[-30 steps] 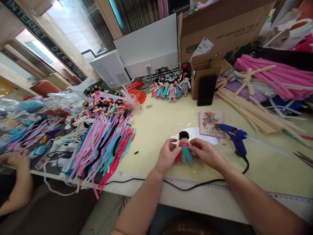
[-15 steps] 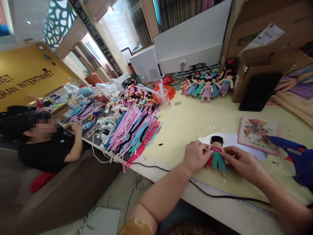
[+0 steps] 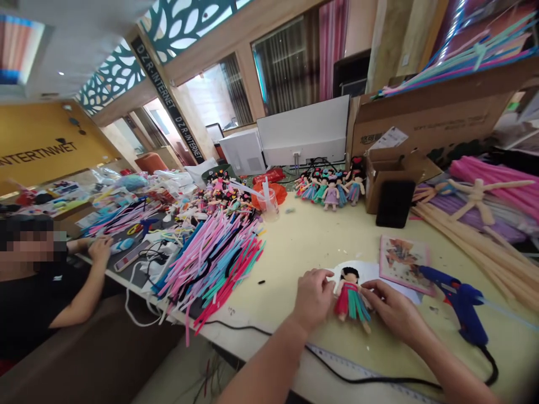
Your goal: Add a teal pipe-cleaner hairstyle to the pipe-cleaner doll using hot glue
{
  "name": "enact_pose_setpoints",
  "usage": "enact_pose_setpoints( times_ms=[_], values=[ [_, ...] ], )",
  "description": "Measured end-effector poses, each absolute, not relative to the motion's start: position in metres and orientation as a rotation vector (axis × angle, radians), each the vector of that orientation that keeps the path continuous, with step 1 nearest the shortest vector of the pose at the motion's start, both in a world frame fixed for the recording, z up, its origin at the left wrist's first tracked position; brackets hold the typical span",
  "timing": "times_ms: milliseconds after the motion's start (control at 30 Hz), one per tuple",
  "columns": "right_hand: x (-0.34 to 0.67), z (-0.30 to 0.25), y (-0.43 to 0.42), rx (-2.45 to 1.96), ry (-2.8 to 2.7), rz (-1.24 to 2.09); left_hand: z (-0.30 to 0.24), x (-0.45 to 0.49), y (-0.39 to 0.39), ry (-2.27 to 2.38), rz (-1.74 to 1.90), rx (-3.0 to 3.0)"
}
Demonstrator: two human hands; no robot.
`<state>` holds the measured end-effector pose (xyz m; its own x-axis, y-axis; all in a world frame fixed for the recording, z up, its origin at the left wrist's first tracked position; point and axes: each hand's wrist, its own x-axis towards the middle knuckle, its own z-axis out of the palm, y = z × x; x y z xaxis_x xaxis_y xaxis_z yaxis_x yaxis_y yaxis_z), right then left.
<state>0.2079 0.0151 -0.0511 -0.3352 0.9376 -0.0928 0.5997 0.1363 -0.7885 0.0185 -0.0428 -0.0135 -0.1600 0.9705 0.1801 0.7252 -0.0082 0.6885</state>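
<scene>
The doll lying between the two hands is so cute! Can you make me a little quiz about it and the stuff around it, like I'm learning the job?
1. Pick one: what colour is the doll's hair?
A) yellow
B) black
C) white

2. True or false: in the picture, the blue glue gun lies to the right of the doll.

3. Fill the gap: the black smartphone stands in front of a small brown ____.

Key:
1. B
2. True
3. cardboard box
</scene>
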Motion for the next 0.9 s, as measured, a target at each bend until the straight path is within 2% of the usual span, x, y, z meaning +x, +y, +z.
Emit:
enact_pose_setpoints(
  times_ms=[167, 333, 600, 900],
  values=[
    [0.21, -0.055, 0.016, -1.462, -1.95, 1.03, 0.003, 0.006, -0.047, 1.791, 1.111, 1.801],
    [0.207, -0.051, 0.013, -1.43, -1.954, 1.02, 0.013, -0.014, -0.057, 1.839, 1.095, 1.681],
    [0.205, -0.052, 0.012, -1.406, -1.949, 1.022, 0.004, -0.049, -0.073, 1.968, 1.032, 1.443],
    [0.204, -0.056, 0.011, -1.395, -1.978, 1.009, -0.003, -0.083, -0.09, 2.114, 1.029, 1.506]
  ],
)
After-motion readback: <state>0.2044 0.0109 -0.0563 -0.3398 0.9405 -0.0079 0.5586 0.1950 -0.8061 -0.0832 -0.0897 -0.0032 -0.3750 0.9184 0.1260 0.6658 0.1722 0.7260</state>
